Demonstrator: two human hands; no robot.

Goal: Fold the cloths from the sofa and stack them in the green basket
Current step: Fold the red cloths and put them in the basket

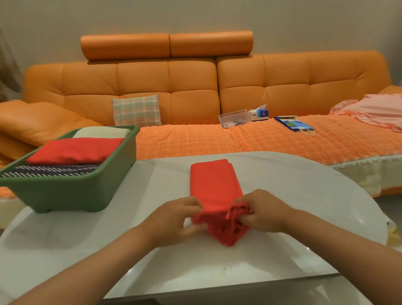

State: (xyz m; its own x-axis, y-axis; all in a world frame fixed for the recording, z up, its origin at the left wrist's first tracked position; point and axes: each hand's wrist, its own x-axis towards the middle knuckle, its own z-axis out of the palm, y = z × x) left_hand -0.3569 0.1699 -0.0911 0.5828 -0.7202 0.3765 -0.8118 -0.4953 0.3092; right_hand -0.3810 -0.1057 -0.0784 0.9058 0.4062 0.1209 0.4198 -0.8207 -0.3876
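Both hands, left hand and right hand, are pinching the red cloth's near end on the worktop; it looks soft, light and floppy.

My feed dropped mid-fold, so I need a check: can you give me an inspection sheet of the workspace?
Surface: white table, glossy.
Job's things: red cloth partly folded on the table; green basket on its left side holds a folded red cloth, striped cloth and cream cloth; pink cloth lies on the orange sofa.
Clutter: clear box, tissue box, blue bag on the sofa seat.
Grippers: left hand and right hand both pinch the red cloth's near end.
Cables: nothing seen.
Surroundings: checked cushion, plain wall.
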